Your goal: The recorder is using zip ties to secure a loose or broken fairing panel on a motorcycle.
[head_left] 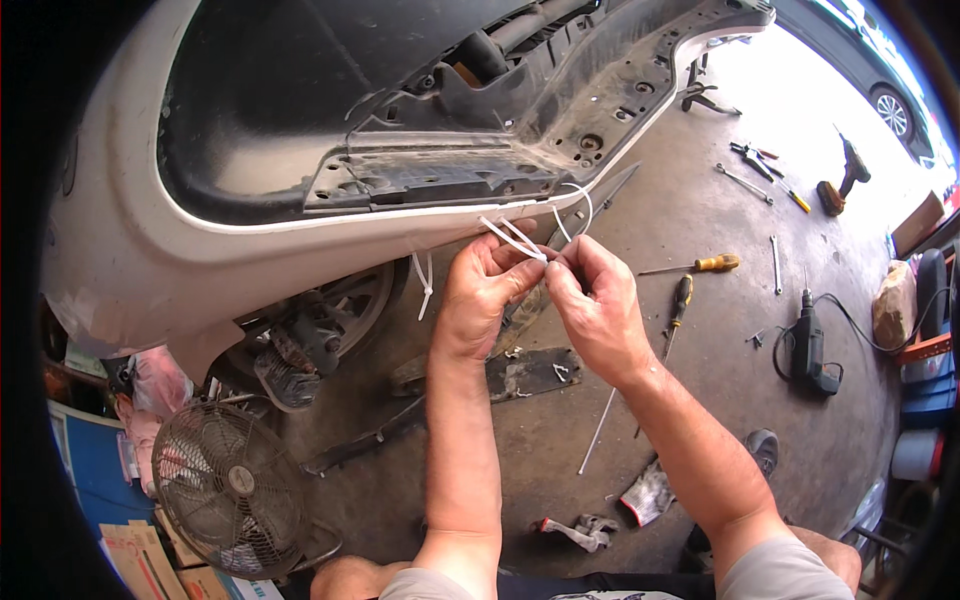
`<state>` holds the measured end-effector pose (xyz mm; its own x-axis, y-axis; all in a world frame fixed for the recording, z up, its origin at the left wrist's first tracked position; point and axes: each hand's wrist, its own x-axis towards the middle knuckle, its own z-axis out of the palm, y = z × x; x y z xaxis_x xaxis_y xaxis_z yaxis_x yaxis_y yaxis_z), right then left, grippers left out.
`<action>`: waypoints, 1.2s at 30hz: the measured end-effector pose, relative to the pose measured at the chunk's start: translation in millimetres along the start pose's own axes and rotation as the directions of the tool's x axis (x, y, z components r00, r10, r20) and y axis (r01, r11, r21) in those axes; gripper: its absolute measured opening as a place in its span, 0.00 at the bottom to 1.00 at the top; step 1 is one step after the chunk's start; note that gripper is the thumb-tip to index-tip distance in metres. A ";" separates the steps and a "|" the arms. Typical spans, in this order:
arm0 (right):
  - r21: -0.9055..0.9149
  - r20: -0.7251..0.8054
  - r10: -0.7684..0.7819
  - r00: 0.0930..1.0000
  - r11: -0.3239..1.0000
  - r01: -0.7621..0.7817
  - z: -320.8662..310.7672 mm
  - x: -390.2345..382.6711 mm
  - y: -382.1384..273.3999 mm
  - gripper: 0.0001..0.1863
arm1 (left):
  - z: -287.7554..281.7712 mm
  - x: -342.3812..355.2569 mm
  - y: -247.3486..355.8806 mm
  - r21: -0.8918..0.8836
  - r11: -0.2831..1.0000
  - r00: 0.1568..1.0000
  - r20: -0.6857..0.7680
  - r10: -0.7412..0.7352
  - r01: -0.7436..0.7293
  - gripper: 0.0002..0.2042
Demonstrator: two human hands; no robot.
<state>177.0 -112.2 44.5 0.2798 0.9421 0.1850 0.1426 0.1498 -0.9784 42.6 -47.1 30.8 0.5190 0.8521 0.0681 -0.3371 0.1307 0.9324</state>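
Note:
A white zip tie (518, 239) is looped through the lower edge of a white car body panel (290, 250), which looks like a bumper. My left hand (478, 295) is closed on the tie from the left, thumb and fingers pinched together just under the edge. My right hand (604, 310) pinches the same tie near its joined end, its fingertips touching those of the left. To the left of my hands, a second white zip tie (426, 285) hangs from the panel. A curved white tie end (586, 205) sticks out just right of them.
A black plastic liner (270, 120) fills the panel's inner side. A fan (225, 480) stands at lower left. On the floor at right lie a yellow-handled screwdriver (715, 263), a corded drill (812, 345), a cordless drill (850, 180) and wrenches. Gloves (650, 492) lie near my feet.

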 end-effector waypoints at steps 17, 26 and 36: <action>0.168 0.358 -0.039 0.933 0.986 -0.023 -37.3 -8.7 -17.0 0.07 | 7.3 7.1 -12.5 -0.521 0.848 0.990 -0.136 0.030 -0.097 0.07; 0.745 0.281 -0.233 0.931 0.665 -0.058 -11.9 10.9 -21.2 0.07 | 6.9 4.2 -13.3 -0.476 0.874 0.980 -0.198 0.004 -0.100 0.09; 0.652 0.117 0.008 0.993 0.753 -0.083 0.6 23.2 -16.9 0.07 | 6.6 11.2 -36.3 0.162 0.983 0.708 -0.684 0.175 -0.086 0.15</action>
<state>180.5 -92.7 65.3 0.1682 0.9719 0.1649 -0.5351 0.2305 -0.8127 65.8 -45.7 0.0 -0.2290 0.9729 -0.0314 -0.2487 -0.0273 0.9682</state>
